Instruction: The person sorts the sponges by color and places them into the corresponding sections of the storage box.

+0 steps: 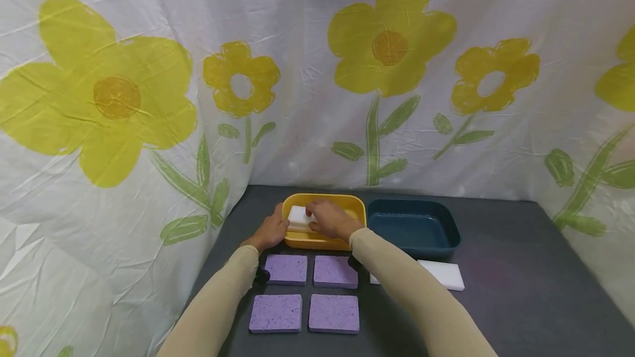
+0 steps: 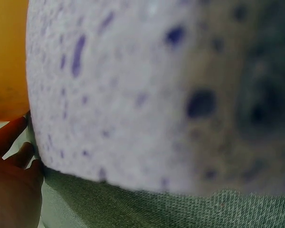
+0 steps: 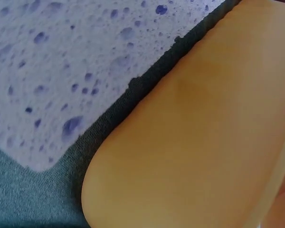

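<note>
A white sponge (image 1: 299,218) lies in the left part of a yellow tray (image 1: 317,243). Reaching into the tray from the right, my right hand (image 1: 331,219) pinches the sponge's right end between thumb and fingers. My left hand (image 1: 270,231) holds the tray's left end, with the thumb at the rim and the other fingers along the outside wall. In the left wrist view, the left hand's fingers (image 2: 12,137) show beside the tray's orange-looking side. The right wrist view shows the tray's outer wall (image 3: 190,123); the right hand's grip is hidden there.
Several speckled purple sponges (image 1: 333,313) lie in two rows in front of the yellow tray. A dark blue tray (image 1: 412,225) stands directly to its right. White sponges (image 1: 443,275) lie in front of the blue tray, partly behind the right sleeve. A flowered curtain (image 1: 307,142) hangs behind the dark table (image 1: 506,291).
</note>
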The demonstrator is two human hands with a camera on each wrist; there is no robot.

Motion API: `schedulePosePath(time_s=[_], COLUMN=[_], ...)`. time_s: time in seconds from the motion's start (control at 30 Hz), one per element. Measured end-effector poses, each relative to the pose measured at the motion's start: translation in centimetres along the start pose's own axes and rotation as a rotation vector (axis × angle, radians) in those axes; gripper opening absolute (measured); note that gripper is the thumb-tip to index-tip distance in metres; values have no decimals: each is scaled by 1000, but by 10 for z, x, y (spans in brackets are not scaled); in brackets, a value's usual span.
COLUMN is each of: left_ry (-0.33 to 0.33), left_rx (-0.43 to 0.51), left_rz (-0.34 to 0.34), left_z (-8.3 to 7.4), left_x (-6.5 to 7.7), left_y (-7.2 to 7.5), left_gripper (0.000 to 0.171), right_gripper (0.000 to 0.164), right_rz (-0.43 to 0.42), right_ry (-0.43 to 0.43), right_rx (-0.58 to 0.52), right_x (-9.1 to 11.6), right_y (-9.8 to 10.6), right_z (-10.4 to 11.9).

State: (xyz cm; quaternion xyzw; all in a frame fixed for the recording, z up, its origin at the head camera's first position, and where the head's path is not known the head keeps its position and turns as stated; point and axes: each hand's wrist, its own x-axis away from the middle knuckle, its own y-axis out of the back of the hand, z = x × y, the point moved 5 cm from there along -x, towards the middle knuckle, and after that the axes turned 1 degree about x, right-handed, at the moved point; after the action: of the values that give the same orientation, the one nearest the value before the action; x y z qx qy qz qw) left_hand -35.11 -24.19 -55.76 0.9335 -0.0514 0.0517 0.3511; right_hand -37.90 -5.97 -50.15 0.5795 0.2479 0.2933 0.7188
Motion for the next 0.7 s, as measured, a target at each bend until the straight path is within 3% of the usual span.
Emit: schedulePosePath(time_s=[0.27,0.33,0.4,0.7], left_ry=[1,3,8,0], left_rx=[10,14,18,19], left_rz=[-2,2,5,11], left_z=[1,0,0,4], left_x=[1,0,0,-3], left_y=[-1,-2,-2,-2], left_gripper=[62,62,62,65], right_gripper=[28,28,29,30], right_rz=[-4,1,23,-10], right_ry=[36,24,3,-4], right_rx=[-81,-79,-87,-52], right_x=[-8,-6,2,13], right_y=[-15,-15,-1,2], right_z=[-10,-10,0,-8])
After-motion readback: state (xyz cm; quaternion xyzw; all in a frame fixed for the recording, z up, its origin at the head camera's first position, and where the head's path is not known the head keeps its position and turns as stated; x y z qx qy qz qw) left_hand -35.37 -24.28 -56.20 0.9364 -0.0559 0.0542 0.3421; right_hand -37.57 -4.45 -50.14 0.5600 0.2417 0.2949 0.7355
